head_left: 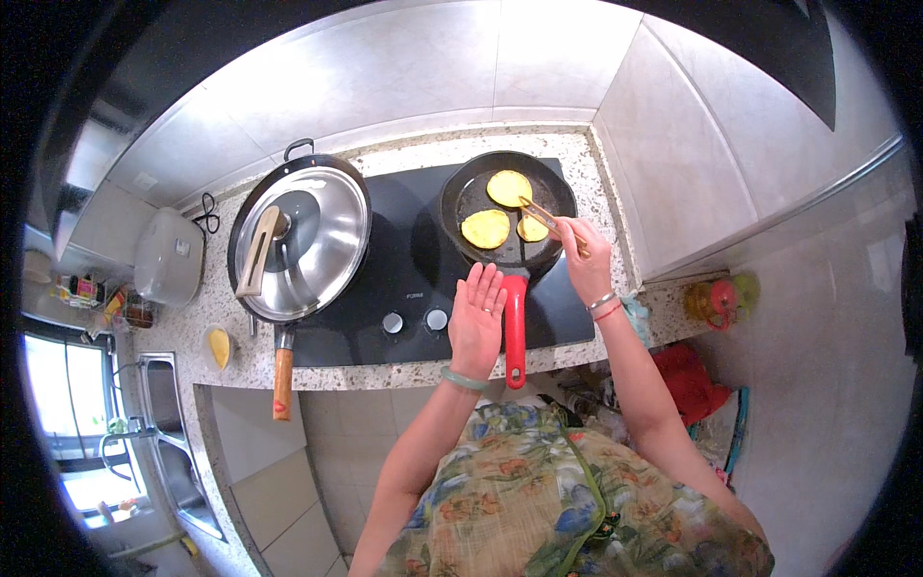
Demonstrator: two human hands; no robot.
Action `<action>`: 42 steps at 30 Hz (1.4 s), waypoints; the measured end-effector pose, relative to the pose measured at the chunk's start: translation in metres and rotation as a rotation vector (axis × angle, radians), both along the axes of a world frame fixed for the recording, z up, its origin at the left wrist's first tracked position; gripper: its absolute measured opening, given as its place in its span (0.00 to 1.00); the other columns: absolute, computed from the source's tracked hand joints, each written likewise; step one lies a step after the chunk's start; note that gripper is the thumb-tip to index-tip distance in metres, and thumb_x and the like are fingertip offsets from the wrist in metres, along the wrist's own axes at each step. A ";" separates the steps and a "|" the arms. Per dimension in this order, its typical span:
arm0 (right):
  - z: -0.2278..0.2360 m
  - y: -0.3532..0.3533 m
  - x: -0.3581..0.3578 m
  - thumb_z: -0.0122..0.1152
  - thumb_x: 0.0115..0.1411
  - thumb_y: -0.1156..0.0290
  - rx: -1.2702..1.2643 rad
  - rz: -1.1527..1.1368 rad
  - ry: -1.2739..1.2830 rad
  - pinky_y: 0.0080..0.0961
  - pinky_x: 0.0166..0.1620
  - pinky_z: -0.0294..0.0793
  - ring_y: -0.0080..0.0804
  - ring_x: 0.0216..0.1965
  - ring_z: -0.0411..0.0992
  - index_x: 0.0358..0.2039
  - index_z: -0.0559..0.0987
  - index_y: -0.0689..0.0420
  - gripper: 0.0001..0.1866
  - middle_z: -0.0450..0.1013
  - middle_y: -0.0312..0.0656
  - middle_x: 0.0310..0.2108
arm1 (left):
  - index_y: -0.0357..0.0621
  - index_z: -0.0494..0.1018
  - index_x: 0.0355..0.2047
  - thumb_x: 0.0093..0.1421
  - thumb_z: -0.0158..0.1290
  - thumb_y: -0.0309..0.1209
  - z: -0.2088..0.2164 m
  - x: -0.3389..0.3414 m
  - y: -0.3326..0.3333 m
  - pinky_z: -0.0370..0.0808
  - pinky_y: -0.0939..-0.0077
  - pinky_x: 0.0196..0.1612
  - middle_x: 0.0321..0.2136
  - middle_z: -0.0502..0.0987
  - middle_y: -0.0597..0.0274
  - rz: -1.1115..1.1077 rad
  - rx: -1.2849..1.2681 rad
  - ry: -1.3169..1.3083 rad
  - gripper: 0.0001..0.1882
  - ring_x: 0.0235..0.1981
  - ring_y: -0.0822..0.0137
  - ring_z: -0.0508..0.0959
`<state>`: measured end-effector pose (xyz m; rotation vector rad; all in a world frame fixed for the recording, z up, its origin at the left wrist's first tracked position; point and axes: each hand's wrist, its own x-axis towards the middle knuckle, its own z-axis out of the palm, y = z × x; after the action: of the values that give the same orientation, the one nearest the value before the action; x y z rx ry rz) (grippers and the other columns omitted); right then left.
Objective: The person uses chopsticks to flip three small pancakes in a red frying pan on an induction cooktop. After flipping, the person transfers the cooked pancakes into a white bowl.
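Note:
Three yellow pancakes lie in a black frying pan [465, 192]: one at the back [508, 188], a front-left one [485, 229] and a front-right one [532, 229]. Wooden chopsticks [544, 217] are gripped in my right hand [588, 258] at the pan's right edge. Their tips touch or hover just over the right edge of the back pancake; I cannot tell which. My left hand [478, 313] is open and empty, palm up with fingers stretched toward the pan's front rim, just left of its red handle [516, 332].
A lidded wok [327, 240] stands on the left of the black cooktop [399, 269], its wooden handle jutting over the counter's front edge. A bowl with yellow contents [219, 348] and a white appliance [169, 255] are farther left. A wall closes off the right side.

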<state>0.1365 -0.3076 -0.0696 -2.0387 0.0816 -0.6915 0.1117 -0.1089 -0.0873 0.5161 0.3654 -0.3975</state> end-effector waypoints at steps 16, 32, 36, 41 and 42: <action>0.007 -0.004 0.000 0.56 0.66 0.75 -0.139 0.013 -0.056 0.26 0.34 0.75 0.30 0.30 0.78 0.36 0.80 0.64 0.07 0.77 0.44 0.30 | 0.41 0.58 0.66 0.74 0.34 0.44 -0.002 0.003 0.000 0.59 0.63 0.68 0.64 0.65 0.56 0.007 -0.005 0.013 0.27 0.65 0.61 0.64; -0.011 0.005 0.012 0.55 0.68 0.74 0.179 -0.034 0.004 0.19 0.39 0.78 0.28 0.37 0.81 0.40 0.81 0.66 0.09 0.77 0.40 0.36 | 0.40 0.56 0.67 0.74 0.34 0.43 0.003 0.006 -0.001 0.60 0.63 0.68 0.64 0.64 0.56 0.015 0.003 -0.001 0.27 0.66 0.61 0.64; -0.006 0.007 0.012 0.55 0.68 0.74 0.090 -0.007 -0.031 0.19 0.39 0.77 0.27 0.36 0.81 0.40 0.81 0.66 0.09 0.78 0.40 0.36 | 0.40 0.56 0.67 0.74 0.35 0.43 0.002 0.005 0.000 0.60 0.63 0.68 0.64 0.64 0.56 0.019 0.002 -0.002 0.27 0.65 0.61 0.64; -0.018 0.012 0.013 0.55 0.68 0.75 0.136 0.017 -0.012 0.19 0.38 0.78 0.27 0.36 0.81 0.40 0.81 0.66 0.09 0.78 0.42 0.36 | 0.40 0.57 0.67 0.74 0.35 0.44 0.003 0.005 -0.002 0.60 0.62 0.68 0.64 0.65 0.56 0.012 -0.013 0.001 0.27 0.65 0.61 0.64; -0.016 0.013 0.014 0.55 0.68 0.75 0.150 0.014 -0.015 0.19 0.38 0.78 0.27 0.36 0.81 0.40 0.81 0.66 0.09 0.78 0.42 0.36 | 0.40 0.57 0.66 0.74 0.35 0.44 0.002 0.005 -0.001 0.60 0.62 0.68 0.64 0.65 0.56 0.014 -0.018 -0.001 0.27 0.65 0.61 0.64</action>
<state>0.1503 -0.2950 -0.0854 -1.8892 0.1073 -0.6719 0.1166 -0.1099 -0.0848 0.4957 0.3643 -0.3863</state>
